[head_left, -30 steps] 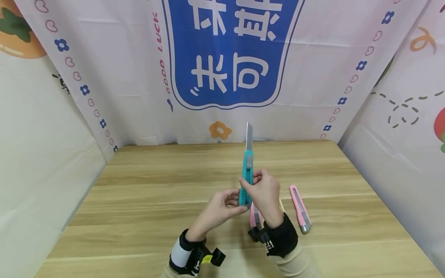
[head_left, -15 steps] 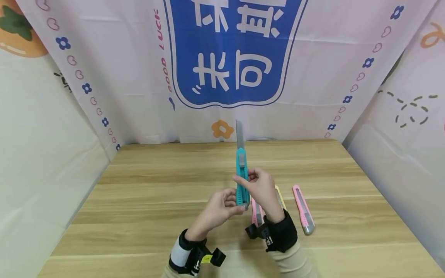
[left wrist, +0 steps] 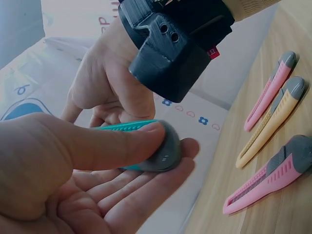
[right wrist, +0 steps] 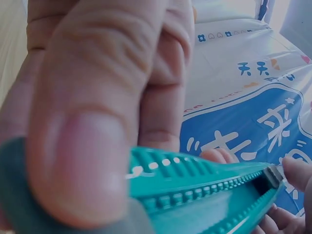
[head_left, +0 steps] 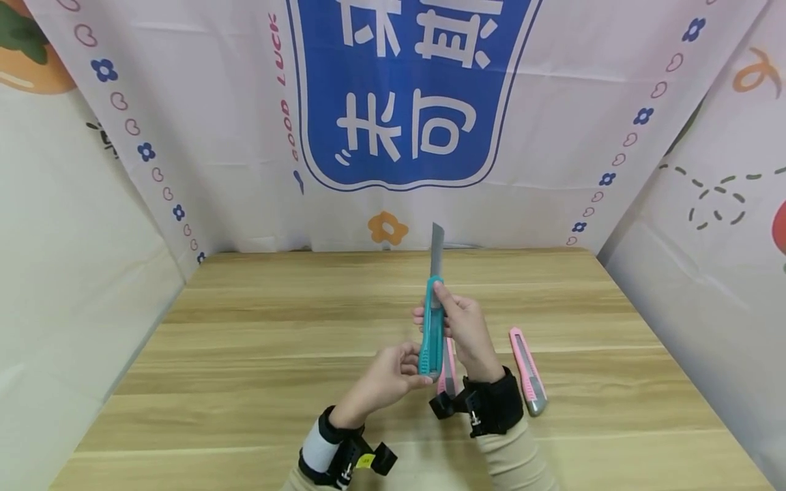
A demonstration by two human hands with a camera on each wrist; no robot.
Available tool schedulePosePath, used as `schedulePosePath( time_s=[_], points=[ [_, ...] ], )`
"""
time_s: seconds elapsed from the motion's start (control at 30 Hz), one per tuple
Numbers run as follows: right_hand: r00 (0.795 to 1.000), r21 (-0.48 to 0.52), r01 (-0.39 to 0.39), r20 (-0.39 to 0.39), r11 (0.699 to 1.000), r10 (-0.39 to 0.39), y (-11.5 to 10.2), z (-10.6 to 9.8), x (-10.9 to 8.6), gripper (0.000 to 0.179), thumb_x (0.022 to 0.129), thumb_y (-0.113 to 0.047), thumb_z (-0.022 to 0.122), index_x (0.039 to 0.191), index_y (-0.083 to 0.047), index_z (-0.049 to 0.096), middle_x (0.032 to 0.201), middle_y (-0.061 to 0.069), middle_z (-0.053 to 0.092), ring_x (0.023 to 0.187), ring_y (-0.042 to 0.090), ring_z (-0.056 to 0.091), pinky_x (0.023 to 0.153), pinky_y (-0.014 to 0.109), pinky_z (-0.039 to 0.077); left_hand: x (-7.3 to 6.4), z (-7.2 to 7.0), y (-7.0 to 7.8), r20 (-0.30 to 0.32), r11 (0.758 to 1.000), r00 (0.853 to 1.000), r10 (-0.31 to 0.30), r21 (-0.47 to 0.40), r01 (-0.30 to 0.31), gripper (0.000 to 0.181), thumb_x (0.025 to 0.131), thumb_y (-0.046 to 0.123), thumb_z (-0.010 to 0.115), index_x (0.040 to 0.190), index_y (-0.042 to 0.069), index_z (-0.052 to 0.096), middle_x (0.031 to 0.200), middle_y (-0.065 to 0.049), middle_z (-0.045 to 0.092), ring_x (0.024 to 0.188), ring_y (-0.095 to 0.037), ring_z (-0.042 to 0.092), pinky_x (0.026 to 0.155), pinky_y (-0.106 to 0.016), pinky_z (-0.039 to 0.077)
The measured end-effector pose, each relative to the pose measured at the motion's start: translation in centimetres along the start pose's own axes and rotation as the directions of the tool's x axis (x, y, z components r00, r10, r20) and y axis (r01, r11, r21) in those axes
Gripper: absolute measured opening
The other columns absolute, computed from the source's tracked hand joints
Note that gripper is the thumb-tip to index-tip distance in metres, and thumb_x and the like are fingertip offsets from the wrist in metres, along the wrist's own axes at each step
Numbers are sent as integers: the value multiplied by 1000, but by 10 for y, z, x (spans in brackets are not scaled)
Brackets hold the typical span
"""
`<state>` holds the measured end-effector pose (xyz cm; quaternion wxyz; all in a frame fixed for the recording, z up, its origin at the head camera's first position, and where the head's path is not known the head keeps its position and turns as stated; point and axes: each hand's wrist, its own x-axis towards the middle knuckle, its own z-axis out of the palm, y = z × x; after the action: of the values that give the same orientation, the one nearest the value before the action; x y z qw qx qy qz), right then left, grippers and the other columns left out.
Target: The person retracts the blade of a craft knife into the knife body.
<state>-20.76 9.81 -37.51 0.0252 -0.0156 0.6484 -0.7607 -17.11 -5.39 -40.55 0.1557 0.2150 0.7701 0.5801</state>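
Note:
A teal utility knife (head_left: 432, 344) is held upright over the table, its long metal blade (head_left: 437, 249) out at the top. My left hand (head_left: 391, 374) pinches the grey end cap (left wrist: 168, 148) at the bottom, thumb on top and fingers beneath. Higher up, my right hand (head_left: 469, 334) grips the body, its thumb (right wrist: 83, 161) pressing on the grey slider near the blade end. The slider is largely covered by that thumb.
A pink utility knife (head_left: 529, 372) lies on the wooden table (head_left: 276, 327) to the right. Another pink one (head_left: 448, 375) is partly hidden behind my hands. Between them lies a yellow utility knife (left wrist: 270, 122), seen in the left wrist view. A printed cloth (head_left: 258, 204) hangs behind the table.
My right hand has shifted up the teal utility knife, its thumb going from the lower body to the slider. The knife sits slightly lower; my left hand keeps its hold.

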Motion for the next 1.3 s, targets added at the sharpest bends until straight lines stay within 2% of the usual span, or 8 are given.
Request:
schedulePosePath(
  time_s=[0.1, 0.3, 0.57, 0.7, 1.07, 1.3],
  points=[
    [1000, 16, 6, -18, 1000, -6, 2, 2, 0, 69, 89, -47, 56, 99, 21, 60, 65, -2, 73, 65, 15, 70, 63, 28, 64, 0, 1, -2, 37, 1000, 999, -9, -9, 9, 33, 80, -7, 66, 111, -14, 56, 98, -28, 68, 86, -27, 68, 80, -41, 62],
    [999, 54, 48, 3, 997, -49, 4, 4, 2, 58, 93, -32, 57, 95, 25, 57, 61, -2, 72, 61, 16, 70, 62, 30, 64, 0, 1, -3, 102, 1000, 995, -17, -23, 20, 29, 81, -9, 64, 109, -14, 57, 96, -29, 69, 86, -27, 68, 79, -41, 62],
    [998, 52, 57, 23, 997, -59, 5, 4, 2, 49, 93, -24, 57, 103, 24, 57, 65, -3, 72, 65, 14, 70, 65, 26, 63, -2, 0, 1, 108, 999, 994, -25, -21, 28, 29, 82, -7, 64, 110, -13, 57, 96, -29, 69, 85, -27, 69, 78, -40, 62],
    [999, 44, 45, 14, 998, -46, 4, 4, 2, 48, 93, -26, 57, 105, 20, 59, 67, -3, 72, 68, 14, 71, 67, 27, 63, -2, -1, 2, 102, 1000, 995, -21, -13, 22, 31, 82, -6, 64, 112, -13, 57, 97, -28, 69, 86, -27, 68, 79, -41, 62],
    [998, 28, -54, -35, 998, 55, 5, 6, 2, 53, 91, -37, 58, 97, 16, 63, 67, 1, 72, 67, 17, 71, 64, 28, 64, -2, -1, 1, 59, 999, 998, -32, -3, 32, 36, 81, -5, 65, 115, -14, 55, 100, -28, 68, 90, -29, 68, 82, -41, 61],
    [1000, 32, -12, -10, 999, 13, 5, 6, 2, 49, 94, -28, 56, 99, 21, 59, 63, -3, 71, 63, 14, 70, 61, 25, 63, -2, -2, 2, 72, 1000, 997, -20, -9, 21, 34, 81, -5, 66, 113, -14, 56, 98, -29, 69, 89, -28, 68, 81, -41, 61]
  ],
)
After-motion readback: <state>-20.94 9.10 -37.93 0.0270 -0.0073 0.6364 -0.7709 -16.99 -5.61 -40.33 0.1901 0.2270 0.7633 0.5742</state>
